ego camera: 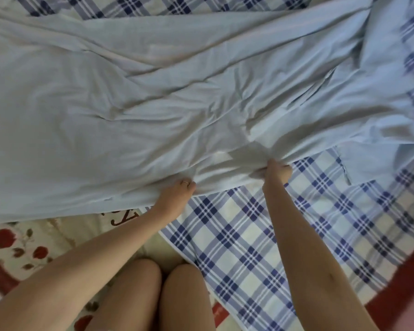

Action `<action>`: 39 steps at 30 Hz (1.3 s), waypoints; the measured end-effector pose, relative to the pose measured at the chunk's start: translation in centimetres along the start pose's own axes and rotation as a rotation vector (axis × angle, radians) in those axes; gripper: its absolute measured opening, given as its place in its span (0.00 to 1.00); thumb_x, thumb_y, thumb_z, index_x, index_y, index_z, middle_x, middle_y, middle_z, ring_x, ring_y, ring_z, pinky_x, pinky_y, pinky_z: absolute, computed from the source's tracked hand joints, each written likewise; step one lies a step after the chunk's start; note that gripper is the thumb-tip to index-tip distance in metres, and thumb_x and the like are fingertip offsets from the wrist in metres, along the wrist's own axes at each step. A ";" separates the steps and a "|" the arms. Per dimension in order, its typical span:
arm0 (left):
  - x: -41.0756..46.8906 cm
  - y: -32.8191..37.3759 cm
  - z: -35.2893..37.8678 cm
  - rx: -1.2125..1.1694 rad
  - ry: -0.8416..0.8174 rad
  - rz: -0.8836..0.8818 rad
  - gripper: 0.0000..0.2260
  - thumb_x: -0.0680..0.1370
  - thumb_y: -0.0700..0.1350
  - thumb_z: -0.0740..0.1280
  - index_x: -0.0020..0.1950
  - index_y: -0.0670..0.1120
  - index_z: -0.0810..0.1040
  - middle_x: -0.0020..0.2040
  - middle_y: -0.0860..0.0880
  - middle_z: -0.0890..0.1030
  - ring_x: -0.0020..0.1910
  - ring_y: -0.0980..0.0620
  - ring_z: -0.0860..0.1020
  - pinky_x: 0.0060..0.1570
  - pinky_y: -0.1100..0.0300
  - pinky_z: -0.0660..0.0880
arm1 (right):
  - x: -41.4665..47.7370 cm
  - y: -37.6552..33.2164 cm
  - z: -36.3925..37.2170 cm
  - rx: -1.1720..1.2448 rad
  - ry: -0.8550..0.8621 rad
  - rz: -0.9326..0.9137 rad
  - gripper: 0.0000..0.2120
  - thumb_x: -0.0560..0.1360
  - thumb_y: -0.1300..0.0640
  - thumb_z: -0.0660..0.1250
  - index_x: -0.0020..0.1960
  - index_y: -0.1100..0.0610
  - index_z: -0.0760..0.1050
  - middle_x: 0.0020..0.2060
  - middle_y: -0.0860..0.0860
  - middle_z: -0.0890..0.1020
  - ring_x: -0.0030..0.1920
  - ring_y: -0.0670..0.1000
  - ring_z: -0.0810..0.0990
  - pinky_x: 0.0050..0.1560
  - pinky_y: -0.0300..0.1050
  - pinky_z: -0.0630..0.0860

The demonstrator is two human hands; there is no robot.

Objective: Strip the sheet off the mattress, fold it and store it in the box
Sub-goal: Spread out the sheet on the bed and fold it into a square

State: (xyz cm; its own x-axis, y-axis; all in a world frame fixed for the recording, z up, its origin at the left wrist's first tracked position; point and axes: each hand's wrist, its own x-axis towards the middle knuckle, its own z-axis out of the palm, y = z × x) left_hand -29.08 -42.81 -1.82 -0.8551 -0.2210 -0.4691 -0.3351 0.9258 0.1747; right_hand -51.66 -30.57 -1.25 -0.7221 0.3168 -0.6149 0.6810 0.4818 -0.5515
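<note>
A pale blue sheet [153, 103] lies rumpled across most of the view, its plain side up and a blue plaid side showing at the turned edges. My left hand [177, 191] grips the sheet's near edge, with a ring on one finger. My right hand [274, 172] pinches a bunch of the same edge a little to the right and farther away. Both arms reach forward from the bottom of the view. No box is in view.
A blue and white plaid cloth [261, 247] is spread under the sheet at the near right. A cream mattress cover with red flowers [22, 244] shows at the near left, with a red border. My knees [158, 295] are at the bottom centre.
</note>
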 end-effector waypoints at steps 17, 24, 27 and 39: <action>-1.5 -0.1 3.5 -0.349 -0.179 -0.110 0.13 0.75 0.34 0.65 0.58 0.44 0.70 0.53 0.47 0.74 0.50 0.49 0.76 0.47 0.59 0.74 | 1.0 6.3 -1.0 -1.544 -0.504 -0.775 0.40 0.74 0.28 0.44 0.73 0.46 0.26 0.72 0.46 0.28 0.73 0.51 0.30 0.68 0.70 0.36; -1.7 -4.5 -1.1 -1.958 0.259 -0.981 0.02 0.78 0.40 0.66 0.46 0.44 0.74 0.45 0.48 0.77 0.47 0.53 0.76 0.56 0.58 0.74 | -5.0 0.3 5.4 -0.275 -0.590 -0.248 0.17 0.74 0.56 0.69 0.57 0.63 0.70 0.45 0.55 0.76 0.43 0.53 0.74 0.41 0.41 0.71; -1.4 -6.6 -2.4 -2.510 0.449 -1.188 0.03 0.77 0.43 0.67 0.50 0.44 0.76 0.49 0.47 0.78 0.52 0.52 0.77 0.60 0.57 0.72 | -5.7 -2.2 8.0 0.350 -0.672 0.205 0.19 0.73 0.60 0.71 0.61 0.63 0.71 0.49 0.57 0.80 0.47 0.55 0.80 0.49 0.45 0.78; -4.7 -4.4 2.2 -2.093 0.580 -1.583 0.17 0.72 0.45 0.73 0.56 0.41 0.71 0.51 0.46 0.78 0.37 0.54 0.74 0.33 0.66 0.73 | -3.3 3.2 4.2 0.018 -0.254 0.091 0.15 0.71 0.51 0.74 0.48 0.59 0.73 0.37 0.49 0.76 0.38 0.48 0.75 0.33 0.36 0.75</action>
State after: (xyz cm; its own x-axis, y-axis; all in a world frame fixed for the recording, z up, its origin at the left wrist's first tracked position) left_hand -22.75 -45.17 -2.32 0.2844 -0.3526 -0.8915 0.0926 -0.9155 0.3916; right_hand -46.59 -33.52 -3.34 -0.6054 0.1423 -0.7831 0.7457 0.4452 -0.4956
